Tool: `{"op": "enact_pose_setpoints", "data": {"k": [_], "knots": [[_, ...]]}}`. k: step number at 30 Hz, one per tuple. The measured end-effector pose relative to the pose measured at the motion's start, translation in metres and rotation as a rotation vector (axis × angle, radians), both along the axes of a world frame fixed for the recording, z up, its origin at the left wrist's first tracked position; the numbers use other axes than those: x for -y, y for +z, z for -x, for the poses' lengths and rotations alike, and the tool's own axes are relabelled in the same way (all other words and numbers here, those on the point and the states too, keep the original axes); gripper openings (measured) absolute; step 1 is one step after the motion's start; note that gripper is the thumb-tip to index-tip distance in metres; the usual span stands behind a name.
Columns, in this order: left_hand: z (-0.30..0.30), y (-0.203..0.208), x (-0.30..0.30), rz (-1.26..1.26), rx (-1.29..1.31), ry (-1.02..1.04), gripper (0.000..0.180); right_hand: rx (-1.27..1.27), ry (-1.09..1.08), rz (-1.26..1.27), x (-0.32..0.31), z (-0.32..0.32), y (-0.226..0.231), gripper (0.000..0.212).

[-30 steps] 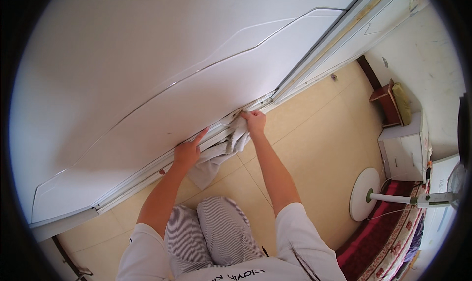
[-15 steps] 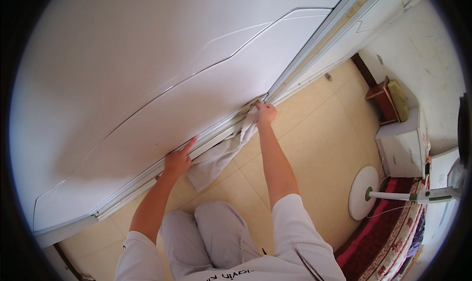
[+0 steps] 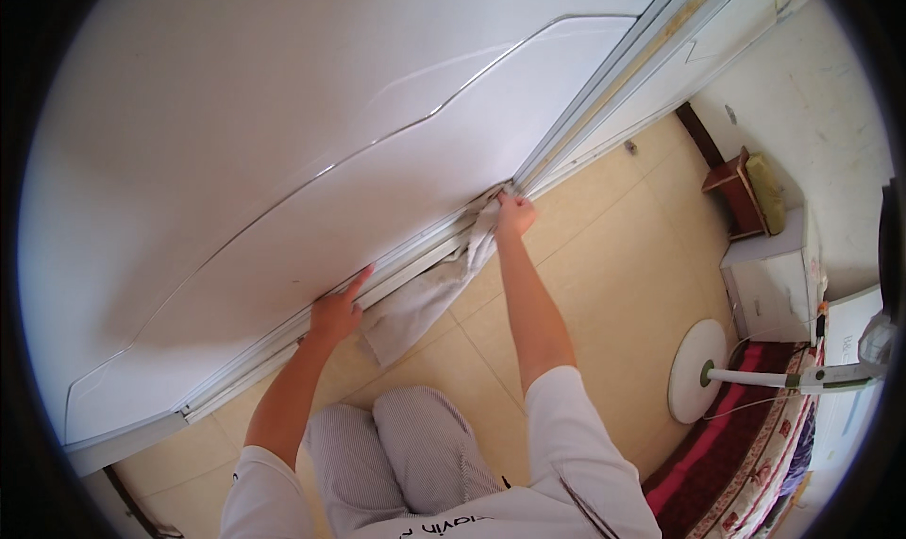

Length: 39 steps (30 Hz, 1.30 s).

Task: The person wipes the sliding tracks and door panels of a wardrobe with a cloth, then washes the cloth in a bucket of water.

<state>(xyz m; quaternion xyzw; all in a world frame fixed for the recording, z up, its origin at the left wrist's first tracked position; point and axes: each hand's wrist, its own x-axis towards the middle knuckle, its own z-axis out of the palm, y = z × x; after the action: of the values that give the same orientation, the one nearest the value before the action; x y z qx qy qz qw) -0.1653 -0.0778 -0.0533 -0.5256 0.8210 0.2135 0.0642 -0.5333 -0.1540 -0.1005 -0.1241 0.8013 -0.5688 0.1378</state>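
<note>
Single head-worn fisheye view, looking steeply down, knees (image 3: 420,430) close below, white door panel (image 3: 283,105) ahead

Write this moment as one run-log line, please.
Left hand: index finger extended, at lower edge of white sliding-door panel | Right hand: holding greyish-white cloth at floor track | Cloth end: over beige tiles

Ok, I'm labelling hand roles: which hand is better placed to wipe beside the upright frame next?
Probably the right hand: it holds the cloth at the track, close to the upright frame. The left hand is farther off, without cloth, index finger extended at the lower edge of the door.
</note>
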Motion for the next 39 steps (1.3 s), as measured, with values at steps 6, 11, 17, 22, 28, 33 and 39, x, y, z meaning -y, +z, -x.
{"op": "enact_pose_setpoints", "data": {"k": [6, 11, 17, 22, 28, 33, 39], "knots": [[-0.004, 0.003, -0.002, 0.022, 0.003, -0.03, 0.079, -0.05, -0.182, 0.01, -0.004, -0.024, -0.008, 0.027], [0.004, 0.012, -0.001, -0.053, 0.01, -0.019, 0.078, 0.069, -0.221, 0.032, 0.001, -0.001, -0.013, 0.033], [-0.006, 0.01, -0.003, 0.008, -0.019, -0.018, 0.079, -0.012, -0.231, 0.132, 0.007, -0.022, 0.008, 0.033], [-0.001, 0.005, -0.002, 0.008, -0.077, -0.024, 0.082, 0.017, -0.312, 0.143, 0.021, -0.004, -0.008, 0.026], [-0.002, 0.008, -0.003, 0.0, -0.104, -0.025, 0.081, 0.397, -0.265, 0.478, 0.022, -0.006, -0.006, 0.026], [-0.006, 0.01, -0.002, -0.046, -0.006, 0.007, 0.08, 0.281, -0.056, 0.22, -0.005, -0.067, -0.027, 0.019], [0.001, 0.003, -0.003, 0.043, -0.092, -0.051, 0.081, 0.107, -0.192, 0.286, 0.019, 0.001, -0.018, 0.024]]}}
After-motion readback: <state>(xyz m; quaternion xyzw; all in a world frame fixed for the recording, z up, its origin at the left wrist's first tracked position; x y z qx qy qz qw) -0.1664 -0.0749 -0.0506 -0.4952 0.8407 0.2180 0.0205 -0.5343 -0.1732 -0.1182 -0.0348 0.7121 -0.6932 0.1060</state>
